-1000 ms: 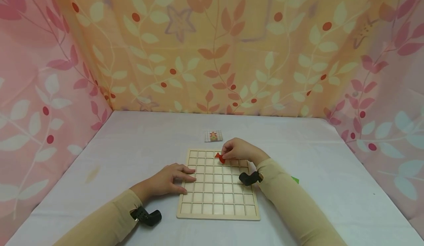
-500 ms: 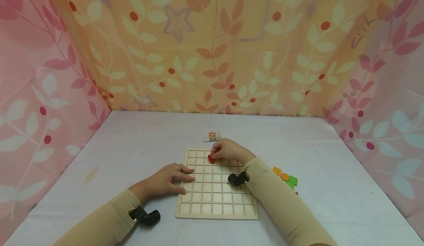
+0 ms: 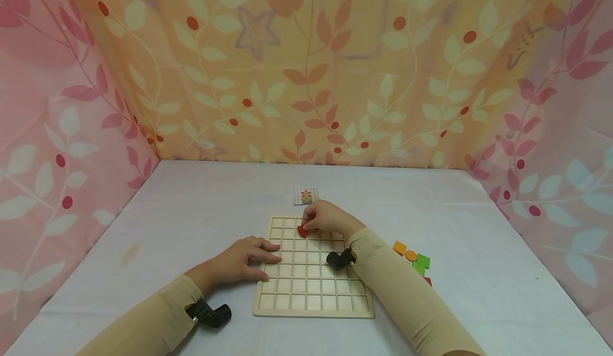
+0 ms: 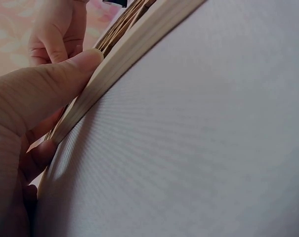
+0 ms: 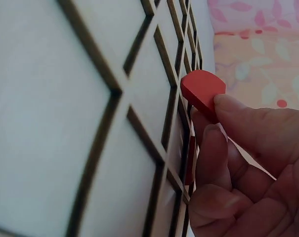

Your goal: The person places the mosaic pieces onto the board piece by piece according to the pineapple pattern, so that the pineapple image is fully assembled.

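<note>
A pale wooden grid board (image 3: 313, 314) lies on the white table. My left hand (image 3: 244, 260) rests along its left edge, fingers extended over the rim; in the left wrist view the thumb (image 4: 87, 60) touches the board's side. Over the upper-left part of the grid, my right hand (image 3: 330, 218) pinches a small red piece with one rounded edge (image 3: 302, 232). The right wrist view shows this red piece (image 5: 203, 89) tilted between thumb and fingertips, close over the squares. A second red piece (image 5: 190, 160) sits in the grid behind the fingers.
Beyond the board lies a small card (image 3: 306, 196) with a printed grid and coloured figure. Right of the board are loose pieces: an orange square (image 3: 399, 247), an orange circle (image 3: 411, 256) and green pieces (image 3: 423, 261), partly beside the right sleeve. Floral cloth walls surround the table.
My right hand has moved left across the board with the red piece, slowing at the end. Loose orange and green pieces have come into view beside the right sleeve. My left hand stays put.
</note>
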{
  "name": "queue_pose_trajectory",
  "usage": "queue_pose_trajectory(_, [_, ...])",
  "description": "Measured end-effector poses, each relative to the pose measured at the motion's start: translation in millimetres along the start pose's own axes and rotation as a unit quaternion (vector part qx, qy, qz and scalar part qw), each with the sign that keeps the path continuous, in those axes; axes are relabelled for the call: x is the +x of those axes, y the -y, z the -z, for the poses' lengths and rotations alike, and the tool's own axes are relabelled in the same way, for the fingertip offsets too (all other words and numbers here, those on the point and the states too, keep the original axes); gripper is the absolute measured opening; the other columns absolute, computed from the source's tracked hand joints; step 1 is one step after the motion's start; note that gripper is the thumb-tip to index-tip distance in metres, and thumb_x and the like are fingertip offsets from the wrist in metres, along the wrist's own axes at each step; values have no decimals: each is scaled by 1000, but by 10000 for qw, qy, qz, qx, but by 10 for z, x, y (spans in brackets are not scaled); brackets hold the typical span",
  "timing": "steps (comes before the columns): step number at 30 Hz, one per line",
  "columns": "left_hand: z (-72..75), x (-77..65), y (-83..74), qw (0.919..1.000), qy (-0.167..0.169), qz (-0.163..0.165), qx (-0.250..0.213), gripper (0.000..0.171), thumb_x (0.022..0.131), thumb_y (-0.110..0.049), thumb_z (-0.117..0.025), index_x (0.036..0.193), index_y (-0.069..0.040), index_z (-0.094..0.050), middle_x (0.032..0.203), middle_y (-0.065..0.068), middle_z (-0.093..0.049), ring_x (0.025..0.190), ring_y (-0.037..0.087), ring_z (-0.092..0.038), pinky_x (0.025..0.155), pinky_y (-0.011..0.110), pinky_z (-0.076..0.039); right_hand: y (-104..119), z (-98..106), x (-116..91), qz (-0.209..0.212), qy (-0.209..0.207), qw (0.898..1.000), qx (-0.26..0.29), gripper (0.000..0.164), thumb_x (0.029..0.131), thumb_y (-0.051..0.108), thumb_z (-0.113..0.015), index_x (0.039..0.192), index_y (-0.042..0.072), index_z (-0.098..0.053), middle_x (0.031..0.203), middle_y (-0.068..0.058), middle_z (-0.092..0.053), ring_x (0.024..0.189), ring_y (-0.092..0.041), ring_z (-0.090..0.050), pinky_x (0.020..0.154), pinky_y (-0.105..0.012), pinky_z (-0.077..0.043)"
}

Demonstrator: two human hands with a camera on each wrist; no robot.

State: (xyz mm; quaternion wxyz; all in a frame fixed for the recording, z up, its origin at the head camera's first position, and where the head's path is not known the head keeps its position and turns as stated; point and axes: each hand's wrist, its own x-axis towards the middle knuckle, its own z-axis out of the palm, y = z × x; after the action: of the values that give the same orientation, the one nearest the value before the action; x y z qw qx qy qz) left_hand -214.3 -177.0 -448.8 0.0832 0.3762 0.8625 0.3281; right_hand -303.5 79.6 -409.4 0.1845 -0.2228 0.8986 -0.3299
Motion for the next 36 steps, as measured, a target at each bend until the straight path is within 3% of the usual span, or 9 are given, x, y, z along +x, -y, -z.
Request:
queue_pose_trajectory(18, [-7,4,17,9999,-68,-73,48,45,72,-44,-72,115,-32,-64,130,-12,-50,118,12,-42,94,45,-31,123,-55,-34,-273,-330,9978,-513,12,76,13,-73,66,12,-66,65,5,-59,62,-12,-47,55,-25,-37])
queue_pose_trajectory(29, [-9,-1,19,9992,-190,-326,163,45,73,-44,-71,115,-29,-65,129,-7,-53,116,14,-44,92,44,-33,151,-52,-60,-128,-275,9986,-422,12,78,14,-72,69,14,-64,68,5,-60,67,-12,-49,64,-26,-39])
queue_pose_trajectory(36, [-15,-5,27,9993,-179,-275,157,45,73,-45,-71,115,-30,-65,129,-7,-52,116,13,-44,91,44,-33,172,-93,-63,7,-184,9994,-290,12,71,11,-77,71,9,-65,67,2,-63,62,-12,-51,62,-25,-41])
